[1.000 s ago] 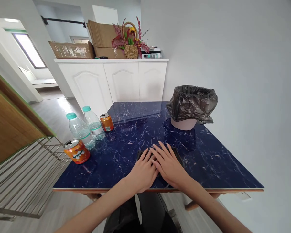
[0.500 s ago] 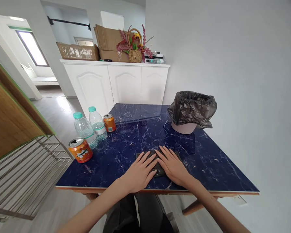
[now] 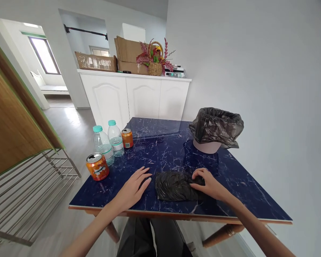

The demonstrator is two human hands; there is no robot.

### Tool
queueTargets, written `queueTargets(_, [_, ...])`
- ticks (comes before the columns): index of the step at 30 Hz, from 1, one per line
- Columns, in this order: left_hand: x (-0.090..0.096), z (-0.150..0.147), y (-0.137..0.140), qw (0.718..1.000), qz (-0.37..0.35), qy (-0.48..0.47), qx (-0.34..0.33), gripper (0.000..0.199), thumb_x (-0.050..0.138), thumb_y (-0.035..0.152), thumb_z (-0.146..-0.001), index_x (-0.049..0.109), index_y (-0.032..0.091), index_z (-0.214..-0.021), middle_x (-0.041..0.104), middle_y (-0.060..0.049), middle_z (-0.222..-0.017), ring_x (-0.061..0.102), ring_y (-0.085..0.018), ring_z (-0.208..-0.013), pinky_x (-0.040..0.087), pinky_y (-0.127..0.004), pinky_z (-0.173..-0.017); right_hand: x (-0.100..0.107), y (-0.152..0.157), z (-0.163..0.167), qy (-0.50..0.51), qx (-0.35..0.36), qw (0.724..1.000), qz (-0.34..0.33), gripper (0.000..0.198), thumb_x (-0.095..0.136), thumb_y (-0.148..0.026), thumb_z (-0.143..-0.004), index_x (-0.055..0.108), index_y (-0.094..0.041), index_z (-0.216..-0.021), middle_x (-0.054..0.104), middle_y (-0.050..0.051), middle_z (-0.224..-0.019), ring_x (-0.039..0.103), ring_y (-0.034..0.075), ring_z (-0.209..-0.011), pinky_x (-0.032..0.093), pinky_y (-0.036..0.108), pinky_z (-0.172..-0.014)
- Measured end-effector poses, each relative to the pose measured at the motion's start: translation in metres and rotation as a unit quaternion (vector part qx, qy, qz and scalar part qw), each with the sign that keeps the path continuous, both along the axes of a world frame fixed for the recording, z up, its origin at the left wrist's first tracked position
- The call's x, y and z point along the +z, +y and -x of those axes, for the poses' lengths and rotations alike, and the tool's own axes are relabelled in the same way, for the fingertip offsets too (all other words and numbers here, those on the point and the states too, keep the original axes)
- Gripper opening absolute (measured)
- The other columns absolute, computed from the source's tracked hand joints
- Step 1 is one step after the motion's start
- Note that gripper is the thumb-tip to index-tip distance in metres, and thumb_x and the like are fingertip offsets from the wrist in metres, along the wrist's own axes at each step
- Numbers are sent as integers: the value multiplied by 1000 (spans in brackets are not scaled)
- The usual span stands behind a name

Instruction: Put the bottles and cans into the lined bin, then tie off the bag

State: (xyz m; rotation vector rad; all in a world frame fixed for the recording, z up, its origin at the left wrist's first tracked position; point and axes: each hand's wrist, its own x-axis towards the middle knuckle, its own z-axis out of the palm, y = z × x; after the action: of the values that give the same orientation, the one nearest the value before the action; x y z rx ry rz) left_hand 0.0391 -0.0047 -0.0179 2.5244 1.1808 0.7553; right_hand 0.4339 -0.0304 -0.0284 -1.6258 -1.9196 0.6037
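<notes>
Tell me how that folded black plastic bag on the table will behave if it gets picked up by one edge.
The folded bag looks thin and crinkled, so it would likely droop and unfold. It probably weighs very little. On the glossy tabletop it may slide under the right hand.

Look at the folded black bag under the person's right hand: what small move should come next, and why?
Probably lift the folded black bag by its right edge. The right hand pinches that edge, the left hand lies flat on the table beside it, touching nothing else.
</notes>
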Motion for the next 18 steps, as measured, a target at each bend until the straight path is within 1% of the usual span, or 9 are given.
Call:
queueTargets(2, [-1,-1,-1,1000,2,-15,0,39,45,44,-113,71,27,-136,61,-4,-157,46,-28,-155,42,-52,-127,7,-4,6,22,20,999,17,23,71,-47,-86,67,-26,-95,72,4,-106,67,27,-105,52,42,-99])
queueTargets(4, [-1,-1,-2,1000,1,-25,-2,38,45,44,-113,72,26,-133,64,-5,-154,48,-28,-154,43,-53,-127,13,-6,5,45,23,998,31,25,70,-48,-88,63,-26,-97,73,2,-99,69,25,-96,54,38,-91])
queueTargets(7, [-1,-1,-2,999,3,-32,-3,37,45,44,-113,73,26,-130,66,-5,-152,50,-28,-152,43,-53,-127,21,-8,-10,77,-7,996,49,36,70,-54,-87,63,-26,-108,75,3,-103,72,26,-97,57,37,-85])
queueTargets(9, [-1,0,-2,999,11,-31,-1,38,44,44,-113,73,26,-130,65,-5,-152,49,-27,-153,42,-53,-128,26,-7,-29,96,-44,993,56,46,70,-58,-88,64,-26,-121,77,6,-113,74,28,-103,60,38,-85])
queueTargets(10, [-1,1,-2,999,15,-30,-1,38,43,44,-113,72,26,-130,65,-4,-153,48,-26,-153,41,-53,-128,28,-7,-41,106,-64,991,57,51,70,-60,-88,64,-26,-126,77,7,-119,74,29,-108,61,38,-87])
queueTargets(13, [-1,1,-3,999,23,-28,0,38,43,45,-113,72,27,-131,64,-4,-153,47,-26,-154,40,-52,-129,34,-2,-83,113,-124,985,50,63,74,-65,-84,65,-26,-133,76,10,-131,73,32,-118,62,40,-96])
queueTargets(15, [0,0,-3,999,23,-26,1,38,44,45,-113,72,28,-131,64,-4,-153,48,-26,-153,41,-53,-128,38,1,-113,94,-156,982,44,67,75,-67,-81,67,-24,-132,77,13,-130,76,34,-115,64,42,-93])
queueTargets(18, [2,-1,-4,1000,17,-22,2,38,44,45,-113,72,28,-130,65,-4,-152,50,-27,-152,42,-54,-127,44,4,-156,48,-183,981,30,64,75,-68,-75,74,-21,-118,82,15,-114,80,36,-98,67,42,-79])
